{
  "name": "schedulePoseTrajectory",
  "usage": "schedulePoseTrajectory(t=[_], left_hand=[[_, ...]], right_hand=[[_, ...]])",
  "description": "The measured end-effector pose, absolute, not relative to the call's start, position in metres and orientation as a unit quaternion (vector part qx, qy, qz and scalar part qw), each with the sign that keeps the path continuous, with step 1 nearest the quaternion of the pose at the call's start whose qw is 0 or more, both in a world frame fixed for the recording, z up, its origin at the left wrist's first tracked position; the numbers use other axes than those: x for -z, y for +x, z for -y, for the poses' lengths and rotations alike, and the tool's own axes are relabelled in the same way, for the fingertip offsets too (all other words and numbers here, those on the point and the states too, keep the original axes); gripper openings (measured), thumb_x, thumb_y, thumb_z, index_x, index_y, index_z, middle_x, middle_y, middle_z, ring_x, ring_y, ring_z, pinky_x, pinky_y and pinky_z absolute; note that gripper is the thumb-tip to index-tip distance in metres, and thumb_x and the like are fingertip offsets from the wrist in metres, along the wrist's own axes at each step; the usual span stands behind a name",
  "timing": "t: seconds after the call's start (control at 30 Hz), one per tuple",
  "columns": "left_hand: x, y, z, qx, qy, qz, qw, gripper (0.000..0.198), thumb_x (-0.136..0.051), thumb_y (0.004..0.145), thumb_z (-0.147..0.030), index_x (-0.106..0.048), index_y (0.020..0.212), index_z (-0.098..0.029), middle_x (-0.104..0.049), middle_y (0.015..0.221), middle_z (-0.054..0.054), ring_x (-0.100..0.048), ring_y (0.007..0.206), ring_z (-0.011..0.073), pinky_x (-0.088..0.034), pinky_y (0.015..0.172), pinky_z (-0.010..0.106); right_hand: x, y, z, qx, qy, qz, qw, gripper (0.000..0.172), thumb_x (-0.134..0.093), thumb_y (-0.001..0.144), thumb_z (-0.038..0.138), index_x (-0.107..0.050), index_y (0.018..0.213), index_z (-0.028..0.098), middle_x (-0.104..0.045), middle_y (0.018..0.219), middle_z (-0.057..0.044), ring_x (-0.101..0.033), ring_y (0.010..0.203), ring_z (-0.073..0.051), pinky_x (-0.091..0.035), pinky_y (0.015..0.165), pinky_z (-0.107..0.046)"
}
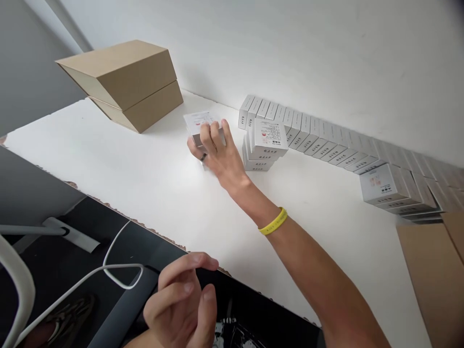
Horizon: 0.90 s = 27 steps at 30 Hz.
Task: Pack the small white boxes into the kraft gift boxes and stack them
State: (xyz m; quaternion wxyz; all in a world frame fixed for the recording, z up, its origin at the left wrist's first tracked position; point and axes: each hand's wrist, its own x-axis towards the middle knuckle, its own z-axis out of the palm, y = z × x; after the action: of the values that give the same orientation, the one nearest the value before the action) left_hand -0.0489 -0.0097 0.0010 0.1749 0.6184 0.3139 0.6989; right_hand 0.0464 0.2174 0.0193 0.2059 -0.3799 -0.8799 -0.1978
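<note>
My right hand (221,152), with a ring and a yellow wristband (273,221), reaches over the white table. Its fingers are wrapped round a small white printed box (201,117). What lies under that box is mostly hidden by the hand. Just to the right stands a short stack of like boxes (266,145), its top one showing a red mark and black print. My left hand (184,299) hangs low in front of the table's edge, palm up. Its fingers are loosely bent and apart, and nothing is in it.
A long row of white boxes (308,135) runs along the wall, with more boxes (389,186) stacked at its right. Two brown cartons (134,82) sit one on the other at back left. Brown cardboard (424,270) lies at right. A white cable (105,266) hangs below the chipped edge.
</note>
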Motion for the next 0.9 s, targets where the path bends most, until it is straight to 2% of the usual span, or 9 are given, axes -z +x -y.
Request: schedulePoseTrajectory(t=[0.13,0.27,0.33,0.4,0.53,0.6,0.67,0.77,0.9], left_hand=[[-0.001,-0.047,0.01,-0.692,0.615,-0.316,0.208,0.056,-0.049,0.087,0.016,-0.056,0.13,-0.018,-0.065,0.138,0.009,-0.071,0.106,0.0153,-0.069,0.081,0.032],[0.005,-0.048,0.008,-0.687,0.621,-0.32,0.198,0.054,-0.05,0.087,0.016,-0.056,0.129,-0.018,-0.065,0.137,0.01,-0.073,0.104,0.0167,-0.069,0.081,0.034],[0.007,-0.047,0.006,-0.68,0.627,-0.321,0.203,0.054,-0.049,0.087,0.017,-0.055,0.129,-0.017,-0.064,0.138,0.01,-0.073,0.104,0.017,-0.069,0.083,0.035],[0.007,-0.043,0.005,-0.673,0.634,-0.315,0.213,0.056,-0.048,0.086,0.018,-0.054,0.129,-0.017,-0.063,0.137,0.01,-0.073,0.105,0.0165,-0.069,0.084,0.034],[0.003,-0.032,0.003,-0.659,0.649,-0.298,0.236,0.057,-0.045,0.084,0.02,-0.054,0.127,-0.016,-0.063,0.134,0.01,-0.071,0.109,0.0156,-0.07,0.08,0.031],[0.002,-0.026,0.001,-0.657,0.649,-0.295,0.245,0.057,-0.044,0.084,0.021,-0.054,0.125,-0.016,-0.064,0.134,0.01,-0.07,0.11,0.0152,-0.07,0.078,0.03],[0.003,-0.022,-0.001,-0.66,0.645,-0.296,0.246,0.053,-0.045,0.085,0.02,-0.056,0.122,-0.017,-0.066,0.131,0.009,-0.072,0.107,0.0152,-0.07,0.074,0.031],[0.006,-0.019,-0.003,-0.669,0.631,-0.325,0.221,0.048,-0.053,0.083,0.016,-0.058,0.116,-0.018,-0.069,0.122,0.006,-0.075,0.099,0.017,-0.069,0.067,0.031],[0.014,-0.025,-0.004,-0.673,0.624,-0.345,0.195,0.048,-0.061,0.074,0.016,-0.06,0.109,-0.017,-0.072,0.113,0.004,-0.078,0.091,0.0198,-0.065,0.056,0.03]], right_hand=[[-0.023,0.042,-0.204,0.169,-0.403,0.877,0.201,0.065,-0.061,0.092,-0.003,-0.037,0.147,0.021,-0.041,0.167,-0.022,-0.04,0.161,-0.037,-0.021,0.136,-0.076],[-0.029,0.071,-0.159,0.233,-0.345,0.872,0.257,0.052,-0.058,0.096,0.002,-0.044,0.142,0.021,-0.044,0.167,-0.018,-0.046,0.156,-0.035,-0.027,0.133,-0.078],[-0.034,0.097,-0.127,0.252,-0.355,0.848,0.303,0.042,-0.064,0.097,0.009,-0.052,0.136,0.015,-0.054,0.157,-0.021,-0.058,0.144,-0.035,-0.042,0.128,-0.071],[-0.039,0.127,-0.095,0.207,-0.385,0.839,0.325,0.036,-0.07,0.095,0.014,-0.059,0.128,0.009,-0.066,0.139,-0.022,-0.067,0.126,-0.031,-0.059,0.115,-0.052],[-0.044,0.197,-0.046,0.22,-0.466,0.801,0.304,0.028,-0.074,0.092,0.01,-0.063,0.118,0.012,-0.074,0.115,-0.015,-0.07,0.108,-0.026,-0.064,0.094,-0.041],[-0.043,0.234,-0.035,0.23,-0.529,0.768,0.28,0.027,-0.073,0.095,0.015,-0.062,0.12,0.015,-0.074,0.116,-0.014,-0.071,0.106,-0.026,-0.062,0.094,-0.043],[-0.039,0.271,-0.03,0.211,-0.622,0.705,0.268,0.031,-0.07,0.098,0.029,-0.061,0.126,0.017,-0.071,0.126,-0.017,-0.07,0.115,-0.031,-0.06,0.099,-0.052],[-0.035,0.315,-0.021,0.138,-0.762,0.573,0.268,0.054,-0.066,0.095,0.054,-0.057,0.135,0.018,-0.058,0.146,-0.024,-0.058,0.137,-0.045,-0.055,0.106,-0.068],[-0.045,0.336,0.02,0.13,-0.803,0.492,0.31,0.063,-0.073,0.088,0.06,-0.058,0.137,0.024,-0.058,0.144,-0.02,-0.057,0.139,-0.041,-0.052,0.113,-0.066]])
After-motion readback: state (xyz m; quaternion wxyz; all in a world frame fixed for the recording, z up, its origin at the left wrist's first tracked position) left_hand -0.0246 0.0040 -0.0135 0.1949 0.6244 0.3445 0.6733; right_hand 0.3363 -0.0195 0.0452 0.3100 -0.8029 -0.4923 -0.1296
